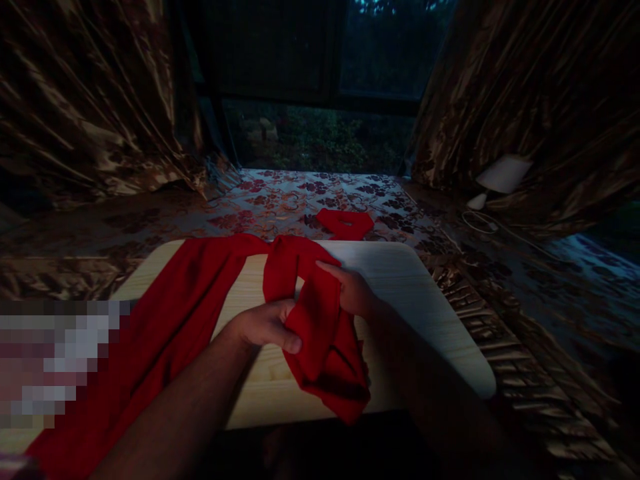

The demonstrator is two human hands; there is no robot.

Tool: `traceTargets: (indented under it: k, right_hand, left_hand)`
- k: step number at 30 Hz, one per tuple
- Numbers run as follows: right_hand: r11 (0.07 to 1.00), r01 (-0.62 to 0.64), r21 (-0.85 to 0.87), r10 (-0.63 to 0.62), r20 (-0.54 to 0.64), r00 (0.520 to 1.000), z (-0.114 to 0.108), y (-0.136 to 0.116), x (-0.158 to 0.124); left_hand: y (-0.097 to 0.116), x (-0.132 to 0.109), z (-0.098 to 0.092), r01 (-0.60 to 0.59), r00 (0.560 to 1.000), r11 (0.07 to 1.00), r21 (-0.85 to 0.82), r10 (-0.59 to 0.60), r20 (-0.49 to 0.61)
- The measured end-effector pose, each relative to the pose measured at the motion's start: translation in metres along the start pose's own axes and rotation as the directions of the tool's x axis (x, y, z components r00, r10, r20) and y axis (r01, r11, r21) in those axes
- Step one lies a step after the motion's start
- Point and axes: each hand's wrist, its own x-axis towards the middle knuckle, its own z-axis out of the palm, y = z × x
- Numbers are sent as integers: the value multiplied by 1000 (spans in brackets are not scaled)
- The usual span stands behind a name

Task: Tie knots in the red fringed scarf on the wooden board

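Note:
A long strip of red cloth (315, 320) is looped and folded above a light wood-grain tabletop (395, 293). My left hand (270, 327) grips the fold from the left, its thumb pressed on top and its other fingers hidden beneath. On the right side, my right hand (353, 290) holds the upper edge of the same fold, with one finger laid along it and the rest mostly out of sight. From the loop, the cloth runs to the table's far edge. A wide red length (165, 320) spreads down the left side, under my left forearm.
Beyond the table, a ledge with a floral cover (280, 193) bears a small red fabric piece (347, 223). A white-shaded lamp (505, 175) with a cord stands at the right. Brown curtains (90, 93) flank a dark window (320, 133). The lower left is pixelated.

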Motion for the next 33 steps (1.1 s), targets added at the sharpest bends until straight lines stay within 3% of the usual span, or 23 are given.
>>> traceTargets:
  k: [2,4,10,14,20,23,28,30,33]
  right_hand:
    - [999,-37,-15,37,-1,999,1,5,1]
    - [995,-84,-47,82,-36,996,1,6,2]
    - [959,-232,-160,176,-303,937,-8,10,5]
    - [946,-303,-113,234,-406,883,-10,17,6]
    - [940,-340,10,269,-632,727,-14,12,6]
    - [922,-386,34,308,-670,675,-20,13,5]
    - [933,-359,17,230,-797,559,-29,21,3]
    - [936,-350,14,229,-782,580,-31,22,3]
    - [942,-335,35,282,-627,726,-25,20,4]
  left_hand:
    - [3,-2,2,50,992,998,44,-55,114]
    - [5,-4,2,57,987,996,61,-66,150]
    - [0,-15,-5,-28,1000,999,-20,28,7]
    - [-3,-17,-4,-71,997,993,-91,68,-35]
    - [6,-9,-2,-63,997,992,-112,66,26]
    - [8,-6,-3,-128,992,987,-93,128,0]
    - [0,-4,-9,-161,982,972,-172,141,-126]
    - [-3,-4,-13,-187,971,964,-186,154,-181]
    - [-5,-3,-16,-221,959,960,-174,181,-218]
